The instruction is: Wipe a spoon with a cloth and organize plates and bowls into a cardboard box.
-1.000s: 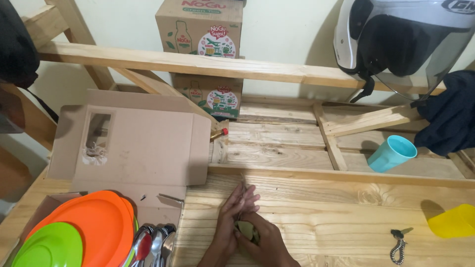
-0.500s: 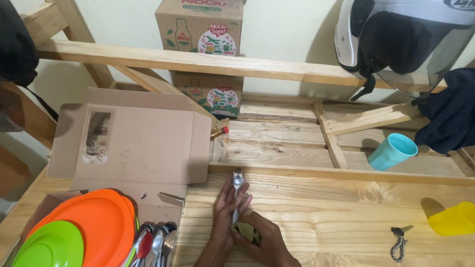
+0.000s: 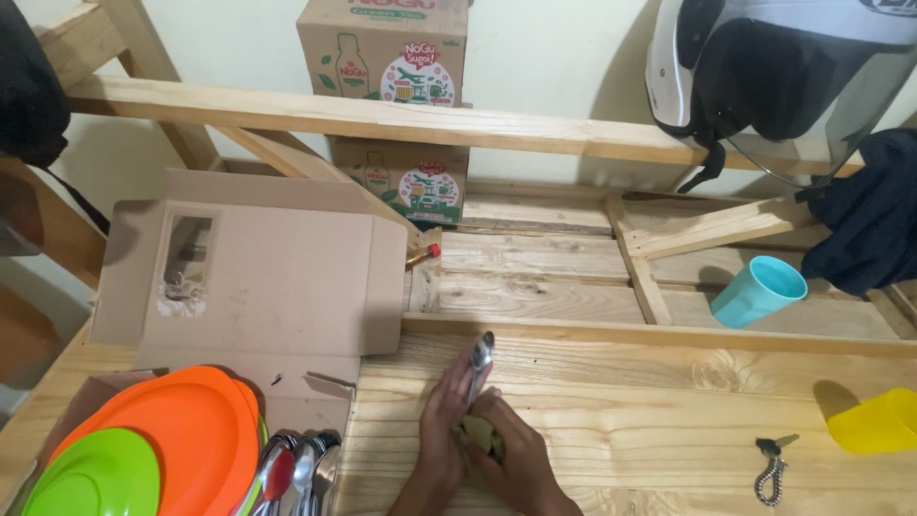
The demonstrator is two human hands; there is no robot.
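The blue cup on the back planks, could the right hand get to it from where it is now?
Probably yes. The right hand lies over a cloth on the table, and only bare wood lies between it and the blue cup, tipped on its side.

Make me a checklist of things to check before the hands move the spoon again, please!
1. Spoon held: ok, the left hand grips its handle, bowl pointing away.
2. Cloth in place: ok, the right hand presses a greenish cloth at the handle.
3. Spoon clean: cannot tell, too small to see.
4. Room ahead of the spoon: ok, bare wooden table there.
5. Blue cup out of the way: ok, it lies tipped, far off to the right.
6. Other spoons within reach: ok, they sit beside the orange plate.
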